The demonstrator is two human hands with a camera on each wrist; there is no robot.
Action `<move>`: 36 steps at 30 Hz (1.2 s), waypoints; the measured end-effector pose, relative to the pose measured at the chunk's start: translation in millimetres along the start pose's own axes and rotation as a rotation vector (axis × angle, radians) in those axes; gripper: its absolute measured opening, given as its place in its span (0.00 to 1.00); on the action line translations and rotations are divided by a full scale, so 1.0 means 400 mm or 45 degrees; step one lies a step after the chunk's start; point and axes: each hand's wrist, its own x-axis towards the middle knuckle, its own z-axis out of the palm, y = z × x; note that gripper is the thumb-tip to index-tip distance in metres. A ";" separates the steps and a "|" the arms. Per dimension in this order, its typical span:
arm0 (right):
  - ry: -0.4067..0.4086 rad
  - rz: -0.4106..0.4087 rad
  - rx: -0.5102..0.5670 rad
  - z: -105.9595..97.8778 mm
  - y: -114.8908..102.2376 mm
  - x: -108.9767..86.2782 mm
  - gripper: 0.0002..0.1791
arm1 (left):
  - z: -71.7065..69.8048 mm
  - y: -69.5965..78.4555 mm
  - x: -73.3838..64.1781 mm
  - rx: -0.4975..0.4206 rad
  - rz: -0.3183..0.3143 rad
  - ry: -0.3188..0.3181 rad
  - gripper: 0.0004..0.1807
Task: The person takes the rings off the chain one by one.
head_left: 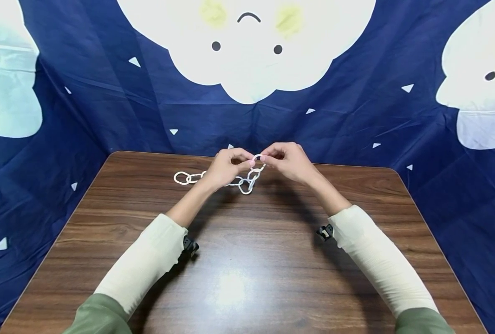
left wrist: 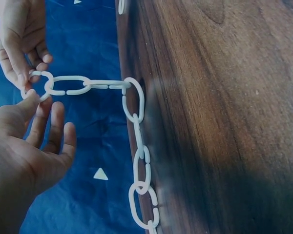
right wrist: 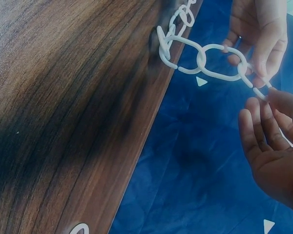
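Note:
A chain of white plastic links (left wrist: 141,187) runs along the far edge of the table and rises to both hands. Thumb and fingertips of my left hand (head_left: 224,168) pinch the end link (head_left: 257,156) from the left. From the right, my right hand (head_left: 291,162) pinches that same link, its fingertips close to the left ones. In the left wrist view, the left hand's other fingers spread loosely below the link. Each link there has a small gap in one side. Part of the chain is hidden behind the left hand in the head view.
A separate white link (right wrist: 79,228) lies near the table's far edge, right of the hands. The brown wooden table (head_left: 247,232) meets a dark blue cloth (head_left: 105,93) with white clouds behind and at both sides. Small black devices (head_left: 191,246) sit at both wrists.

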 end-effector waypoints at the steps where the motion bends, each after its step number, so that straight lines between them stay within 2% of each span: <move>1: 0.000 0.000 0.000 0.001 0.000 0.000 0.07 | -0.001 -0.001 0.000 0.000 -0.001 0.001 0.10; 15: 0.014 -0.001 0.007 0.004 0.002 -0.004 0.06 | 0.002 -0.006 -0.008 -0.033 -0.012 0.002 0.11; 23: 0.031 0.016 0.029 -0.001 0.005 -0.001 0.06 | 0.000 -0.022 -0.014 -0.021 -0.023 -0.007 0.11; 36: 0.046 0.020 0.042 -0.011 -0.002 -0.001 0.07 | 0.000 -0.050 -0.025 -0.051 -0.050 -0.069 0.16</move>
